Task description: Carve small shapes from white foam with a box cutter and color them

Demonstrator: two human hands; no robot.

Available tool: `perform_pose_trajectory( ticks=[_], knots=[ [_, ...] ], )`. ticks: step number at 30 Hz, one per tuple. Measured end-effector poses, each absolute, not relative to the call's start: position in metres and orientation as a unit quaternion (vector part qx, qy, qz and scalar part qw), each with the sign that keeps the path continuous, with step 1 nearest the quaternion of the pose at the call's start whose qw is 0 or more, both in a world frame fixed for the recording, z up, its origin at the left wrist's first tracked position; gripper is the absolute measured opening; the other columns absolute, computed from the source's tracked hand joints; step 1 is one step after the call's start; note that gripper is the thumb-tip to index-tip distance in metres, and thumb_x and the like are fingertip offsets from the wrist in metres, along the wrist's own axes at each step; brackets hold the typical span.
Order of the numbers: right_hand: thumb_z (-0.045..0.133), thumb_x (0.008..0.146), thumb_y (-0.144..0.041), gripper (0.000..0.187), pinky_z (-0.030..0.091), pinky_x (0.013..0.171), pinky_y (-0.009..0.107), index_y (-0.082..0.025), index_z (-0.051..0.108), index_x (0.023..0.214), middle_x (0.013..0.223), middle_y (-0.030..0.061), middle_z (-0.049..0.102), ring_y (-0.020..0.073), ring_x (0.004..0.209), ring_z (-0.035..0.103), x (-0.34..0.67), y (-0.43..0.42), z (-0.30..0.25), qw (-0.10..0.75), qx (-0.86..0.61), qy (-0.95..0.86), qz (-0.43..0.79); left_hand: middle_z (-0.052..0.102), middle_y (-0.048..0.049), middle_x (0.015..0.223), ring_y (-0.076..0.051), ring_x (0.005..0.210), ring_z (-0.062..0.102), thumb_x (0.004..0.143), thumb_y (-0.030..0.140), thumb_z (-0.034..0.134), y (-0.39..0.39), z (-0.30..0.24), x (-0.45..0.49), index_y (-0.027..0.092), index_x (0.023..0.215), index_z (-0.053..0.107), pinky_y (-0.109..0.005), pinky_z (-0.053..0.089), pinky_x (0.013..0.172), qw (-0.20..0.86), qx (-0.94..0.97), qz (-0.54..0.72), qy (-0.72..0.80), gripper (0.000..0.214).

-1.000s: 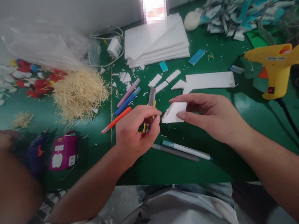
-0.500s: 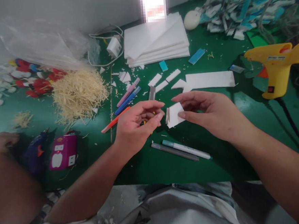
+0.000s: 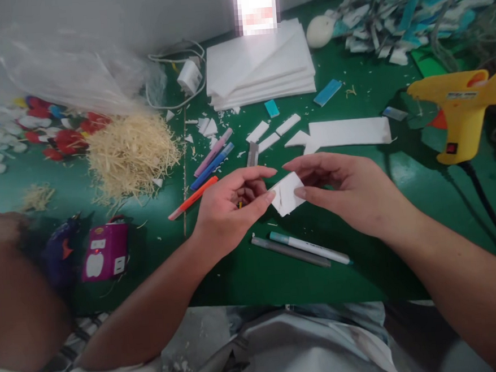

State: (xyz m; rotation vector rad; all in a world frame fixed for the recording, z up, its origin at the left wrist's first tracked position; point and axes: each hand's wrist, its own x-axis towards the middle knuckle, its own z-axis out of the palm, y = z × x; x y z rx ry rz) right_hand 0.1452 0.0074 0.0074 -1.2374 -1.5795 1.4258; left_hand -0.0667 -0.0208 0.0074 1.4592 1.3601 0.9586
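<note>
A small white foam piece with a slit in it is held above the green table between both my hands. My right hand grips its right side with thumb and fingers. My left hand pinches its left edge between thumb and forefinger. A grey-bladed knife lies just behind my left hand, and a bit of yellow shows under the palm. Whether that hand also holds the knife I cannot tell.
Orange, blue and pink markers lie left of my hands, two pens in front. A foam sheet stack, foam strip, yellow glue gun, straw pile and purple box surround them. Another person's blurred body is at the left.
My left hand opened from a pinch by the knife and moved right onto the foam piece's left edge. My right hand tilted the piece so its corner points down.
</note>
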Motion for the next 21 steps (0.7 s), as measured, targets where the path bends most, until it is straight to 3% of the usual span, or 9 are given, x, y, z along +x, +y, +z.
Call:
perform_pose_trajectory(
  ticks=[5, 8, 11, 14, 18, 21],
  knots=[
    [0.073, 0.077, -0.020, 0.031, 0.058, 0.066, 0.030, -0.019, 0.081, 0.107, 0.082, 0.0008, 0.076, 0.0149, 0.070, 0.067, 0.144, 0.006, 0.008, 0.327, -0.475, -0.604, 0.550, 0.070, 0.0016, 0.074, -0.009, 0.059, 0.061, 0.084, 0.023, 0.075, -0.022, 0.005, -0.064, 0.019, 0.104, 0.077, -0.019, 0.047, 0.049, 0.411, 0.616, 0.387, 0.549, 0.021],
    [0.073, 0.078, -0.023, 0.031, 0.055, 0.064, 0.031, -0.020, 0.081, 0.108, 0.080, 0.0006, 0.074, 0.0152, 0.068, 0.064, 0.145, 0.007, 0.004, 0.312, -0.489, -0.618, 0.530, 0.073, 0.0000, 0.081, -0.011, 0.062, 0.063, 0.090, 0.025, 0.072, -0.020, 0.003, -0.070, 0.021, 0.107, 0.076, -0.022, 0.051, 0.055, 0.321, 0.688, 0.358, 0.543, 0.018],
    [0.070, 0.082, -0.025, 0.031, 0.053, 0.063, 0.034, -0.019, 0.081, 0.110, 0.080, 0.0028, 0.073, 0.0159, 0.063, 0.060, 0.150, 0.011, -0.005, 0.290, -0.522, -0.671, 0.441, 0.074, -0.0021, 0.088, -0.013, 0.065, 0.062, 0.095, 0.030, 0.068, -0.016, 0.002, -0.084, 0.023, 0.110, 0.075, -0.026, 0.051, 0.062, 0.151, 0.772, 0.293, 0.544, 0.019],
    [0.068, 0.085, -0.027, 0.027, 0.056, 0.077, 0.042, -0.018, 0.082, 0.107, 0.098, 0.0115, 0.074, 0.0244, 0.082, 0.067, 0.155, 0.014, -0.013, 0.264, -0.534, -0.754, 0.277, 0.069, -0.0005, 0.080, -0.016, 0.060, 0.057, 0.091, 0.042, 0.074, -0.012, 0.003, -0.097, 0.024, 0.115, 0.073, -0.028, 0.042, 0.058, 0.043, 0.783, 0.191, 0.590, 0.030],
    [0.071, 0.085, -0.030, 0.038, 0.059, 0.084, 0.047, -0.014, 0.079, 0.119, 0.111, 0.0165, 0.074, 0.0309, 0.095, 0.071, 0.159, 0.013, -0.015, 0.239, -0.507, -0.802, 0.206, 0.068, -0.0008, 0.072, -0.023, 0.057, 0.062, 0.080, 0.060, 0.080, -0.010, 0.012, -0.091, 0.024, 0.126, 0.069, -0.030, 0.041, 0.056, 0.055, 0.745, 0.020, 0.664, 0.059],
    [0.074, 0.084, -0.026, 0.038, 0.060, 0.083, 0.045, -0.014, 0.079, 0.119, 0.111, 0.0151, 0.074, 0.0305, 0.096, 0.071, 0.158, 0.010, -0.015, 0.219, -0.483, -0.829, 0.180, 0.075, -0.0041, 0.085, -0.030, 0.072, 0.072, 0.089, 0.051, 0.067, -0.012, 0.023, -0.074, 0.028, 0.140, 0.062, -0.034, 0.050, 0.064, 0.092, 0.696, -0.109, 0.704, 0.056]
  ],
)
